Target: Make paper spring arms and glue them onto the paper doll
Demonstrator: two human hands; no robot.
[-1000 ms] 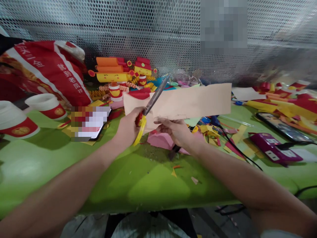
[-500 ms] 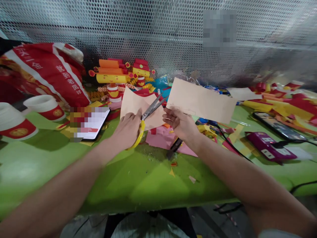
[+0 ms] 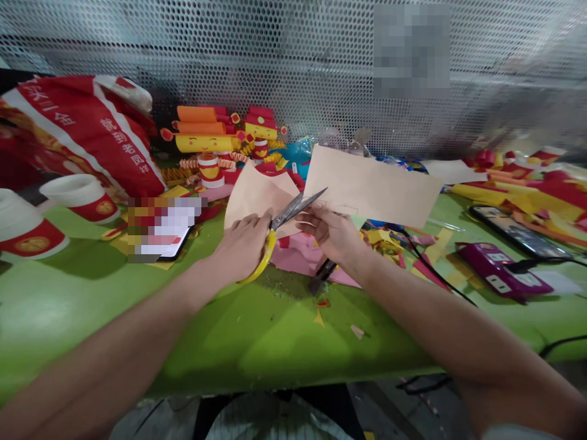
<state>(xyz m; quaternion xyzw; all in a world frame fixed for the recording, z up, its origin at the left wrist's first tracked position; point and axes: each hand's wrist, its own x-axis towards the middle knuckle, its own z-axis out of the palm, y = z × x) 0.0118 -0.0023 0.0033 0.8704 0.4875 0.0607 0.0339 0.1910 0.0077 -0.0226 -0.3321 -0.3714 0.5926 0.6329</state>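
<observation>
My left hand [image 3: 243, 245] is closed around the yellow handles of a pair of scissors [image 3: 288, 211]. Their blades point up and right, slightly apart, with the tips over the left end of a beige paper sheet [image 3: 376, 183]. That sheet is pinched by its lower left edge in my right hand [image 3: 334, 235], and faint pencil lines show near its lower edge. A second, curved beige paper piece [image 3: 261, 189] stands behind my left hand; I cannot tell whether the fingers touch it. Below my right hand lies a dark utility knife [image 3: 322, 276] on pink paper [image 3: 296, 260].
Paper cups [image 3: 80, 198] and a phone [image 3: 177, 229] are on the left, before a red bag [image 3: 92, 134]. Paper figures [image 3: 206, 143] stand at the back. To the right lie a purple power strip [image 3: 504, 272], a second phone [image 3: 518, 231], cables and coloured paper scraps.
The scissors have moved right and slightly down, so their tips now overlap the beige sheet's left end. The sheet has shifted slightly in my right hand, and the blades look closer together.
</observation>
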